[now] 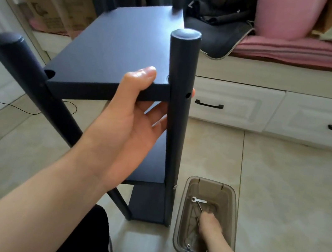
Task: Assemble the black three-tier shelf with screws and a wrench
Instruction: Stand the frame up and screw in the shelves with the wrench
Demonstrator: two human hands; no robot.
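Observation:
The black three-tier shelf (116, 51) stands on the floor in front of me. Its top board sits between four round black posts. My left hand (138, 112) grips the front edge of the top board, thumb on top, fingers underneath, right beside the near right post (176, 110). An empty screw hole shows in that post at board height. My right hand (209, 222) reaches down into a clear brown plastic bin (233, 205) on the floor. A small silver wrench (198, 200) lies in the bin just beyond the fingers. The hand is blurred, so its grip is unclear.
White drawers with black handles (209, 105) run under a bench with pink cushions (289, 14) behind the shelf. Cardboard boxes (55, 6) stack at the back left. A thin black cable (20, 109) lies on the tiled floor at the left.

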